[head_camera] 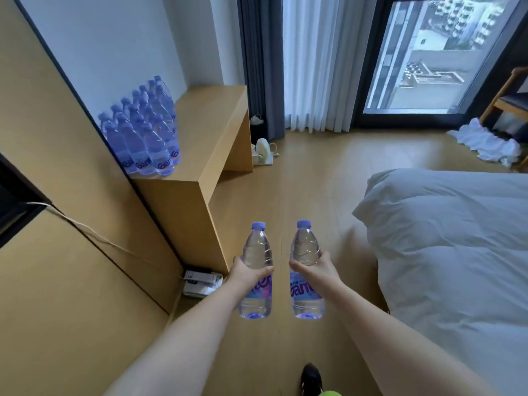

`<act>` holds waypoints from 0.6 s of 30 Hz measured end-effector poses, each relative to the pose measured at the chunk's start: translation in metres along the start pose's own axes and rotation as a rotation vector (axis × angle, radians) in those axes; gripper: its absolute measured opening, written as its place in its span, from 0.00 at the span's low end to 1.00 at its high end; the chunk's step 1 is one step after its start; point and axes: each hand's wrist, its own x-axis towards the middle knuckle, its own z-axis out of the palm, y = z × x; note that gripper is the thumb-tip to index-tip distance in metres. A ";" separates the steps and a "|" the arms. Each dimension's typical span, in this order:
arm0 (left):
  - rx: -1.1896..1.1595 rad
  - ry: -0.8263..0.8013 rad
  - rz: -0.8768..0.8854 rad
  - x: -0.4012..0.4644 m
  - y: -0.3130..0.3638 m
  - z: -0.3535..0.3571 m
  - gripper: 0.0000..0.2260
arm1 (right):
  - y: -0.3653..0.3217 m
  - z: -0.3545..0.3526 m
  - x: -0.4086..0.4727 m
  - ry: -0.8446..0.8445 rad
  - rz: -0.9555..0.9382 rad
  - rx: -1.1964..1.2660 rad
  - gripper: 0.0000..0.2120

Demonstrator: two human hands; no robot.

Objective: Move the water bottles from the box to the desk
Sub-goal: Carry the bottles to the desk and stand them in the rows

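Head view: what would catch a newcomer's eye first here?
Two upright water bottles held out over the wooden floor: the left hand grips one bottle, the right hand grips the other bottle. Next, the packed cluster of bottles standing on the desk at upper left, against the wall. A white bed fills the right.

Looks like a hotel room or bedroom: bed with white duvet (445, 252), built-in wooden desk (211, 132) against the wall, floor-length curtains (300, 64), big window (440, 52) over city buildings, wood floor (314, 167).
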 end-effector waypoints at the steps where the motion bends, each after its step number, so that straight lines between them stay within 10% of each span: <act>1: -0.019 0.012 -0.004 0.016 0.016 0.005 0.32 | -0.012 -0.007 0.021 -0.012 -0.006 -0.018 0.31; 18: -0.140 0.198 -0.068 0.290 0.194 -0.027 0.30 | -0.198 0.009 0.339 -0.143 -0.119 -0.080 0.29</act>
